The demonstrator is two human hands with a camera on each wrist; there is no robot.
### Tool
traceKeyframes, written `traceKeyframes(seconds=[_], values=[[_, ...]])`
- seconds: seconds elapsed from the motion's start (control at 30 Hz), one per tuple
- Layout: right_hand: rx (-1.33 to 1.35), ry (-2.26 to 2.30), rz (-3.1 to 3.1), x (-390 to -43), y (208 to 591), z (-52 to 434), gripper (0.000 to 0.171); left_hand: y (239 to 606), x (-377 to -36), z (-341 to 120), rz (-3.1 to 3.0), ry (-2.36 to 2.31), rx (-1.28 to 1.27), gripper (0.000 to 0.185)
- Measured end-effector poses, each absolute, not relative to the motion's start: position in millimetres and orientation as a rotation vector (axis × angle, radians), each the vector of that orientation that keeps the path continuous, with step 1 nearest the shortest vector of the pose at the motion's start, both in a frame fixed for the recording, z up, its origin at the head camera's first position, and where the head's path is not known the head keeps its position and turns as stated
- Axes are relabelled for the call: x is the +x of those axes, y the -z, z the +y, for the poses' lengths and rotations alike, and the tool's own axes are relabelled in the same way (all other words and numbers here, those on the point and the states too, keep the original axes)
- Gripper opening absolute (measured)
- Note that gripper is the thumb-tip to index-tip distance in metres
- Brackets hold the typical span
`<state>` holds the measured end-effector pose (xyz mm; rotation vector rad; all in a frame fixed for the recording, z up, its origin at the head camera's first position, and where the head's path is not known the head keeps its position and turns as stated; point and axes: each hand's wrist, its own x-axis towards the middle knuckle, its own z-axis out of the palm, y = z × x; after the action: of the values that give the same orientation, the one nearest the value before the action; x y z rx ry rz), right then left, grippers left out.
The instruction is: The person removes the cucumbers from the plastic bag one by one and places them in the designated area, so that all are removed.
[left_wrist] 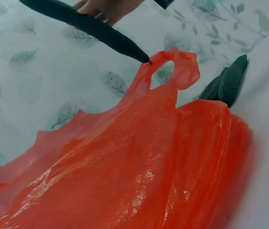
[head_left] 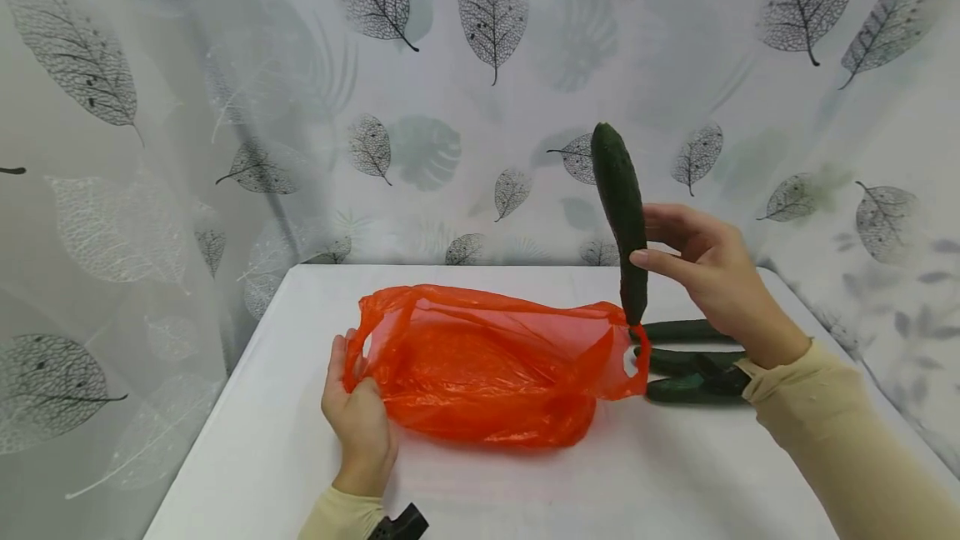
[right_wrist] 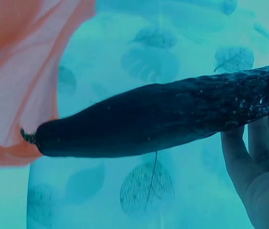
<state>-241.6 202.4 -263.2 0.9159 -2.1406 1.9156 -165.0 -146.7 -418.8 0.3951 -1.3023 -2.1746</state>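
My right hand (head_left: 708,273) pinches a dark green cucumber (head_left: 619,198) between thumb and fingers. It stands nearly upright, its lower tip right at the right handle of an orange-red plastic bag (head_left: 480,382). A short stem shows on the end of this cucumber (right_wrist: 139,119) by the bag in the right wrist view. At the bag's other end, my left hand (head_left: 360,427) grips the left handle, thumb in front and fingers behind. The bag's mouth gapes along its far side. Several more cucumbers (head_left: 675,390) lie on the table right of the bag, partly hidden behind my right wrist.
The white table (head_left: 262,440) runs back to a hanging curtain (head_left: 442,107) printed with grey leaves. That leaf-print sheet also closes off the left and right sides. A black wrist strap (head_left: 401,523) shows at my left sleeve.
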Motion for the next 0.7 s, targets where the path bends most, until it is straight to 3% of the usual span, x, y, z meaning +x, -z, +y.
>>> traceKeyframes(seconds=[0.23,0.47,0.7], values=[[0.940,-1.970,-2.023,-240,266,226,0.051,424,-167,-150,-1.252,2.144,0.396,0.067],[0.796,-2.040,-2.027,-229,266,253,0.050,426,-167,-153,-1.292,2.118,0.430,0.067],[0.745,-1.751,-2.312,-222,289,275,0.050,426,-169,-154,-1.260,2.117,0.419,0.067]])
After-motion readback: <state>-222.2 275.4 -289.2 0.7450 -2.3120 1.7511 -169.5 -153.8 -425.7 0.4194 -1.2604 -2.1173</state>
